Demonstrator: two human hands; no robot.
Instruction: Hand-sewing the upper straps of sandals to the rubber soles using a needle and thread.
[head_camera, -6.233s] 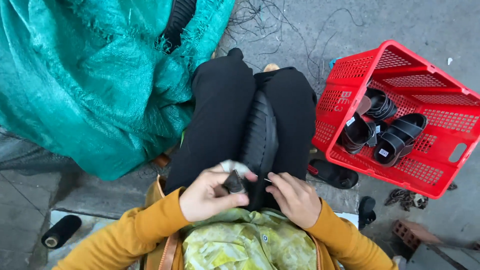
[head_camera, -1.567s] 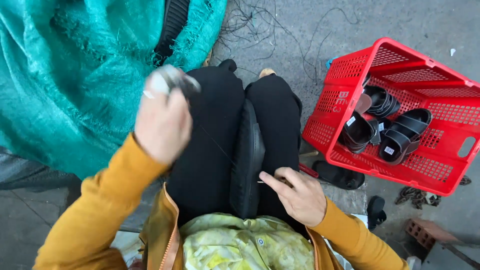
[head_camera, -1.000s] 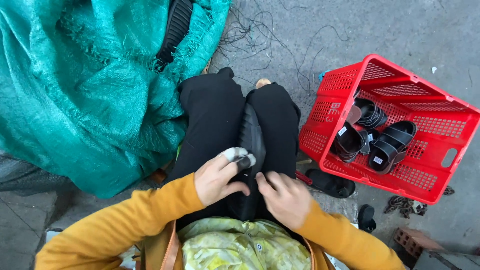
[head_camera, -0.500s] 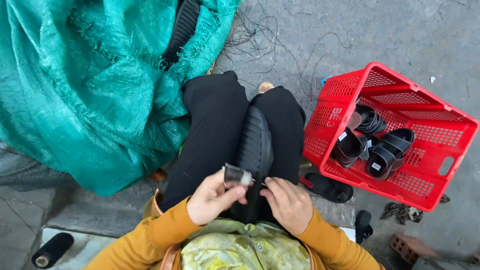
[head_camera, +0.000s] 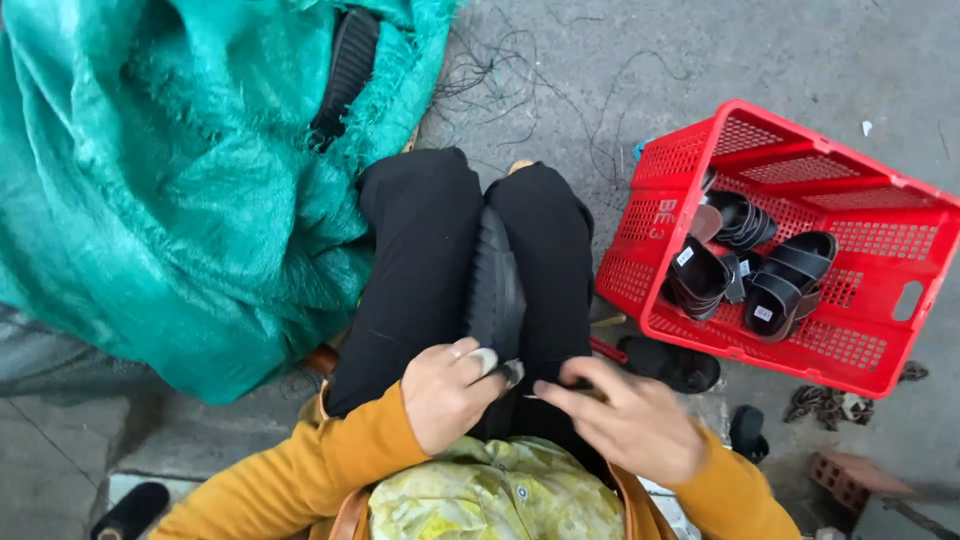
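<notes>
A black sandal (head_camera: 495, 285) stands on edge, clamped between my knees in black trousers (head_camera: 415, 260). My left hand (head_camera: 450, 392), in a mustard sleeve, is closed at the sandal's near end. It pinches a small dark tool (head_camera: 512, 372), and one fingertip is wrapped in pale tape. My right hand (head_camera: 625, 420) lies just right of it, slightly blurred, with fingers and thumb pinched on the sandal's near end. The two hands almost touch.
A red plastic crate (head_camera: 690, 180) holding several black sandals (head_camera: 770, 280) stands on the concrete at my right. One loose black sandal (head_camera: 675, 365) lies beside it. A big teal net sack (head_camera: 170, 180) fills the left. A brick (head_camera: 845, 478) and a dark thread spool (head_camera: 130, 510) sit near the bottom edges.
My left hand, raised high 1.6 s ago, has come back down to the sandal's near end. My right hand stayed at the sandal and shifted slightly.
</notes>
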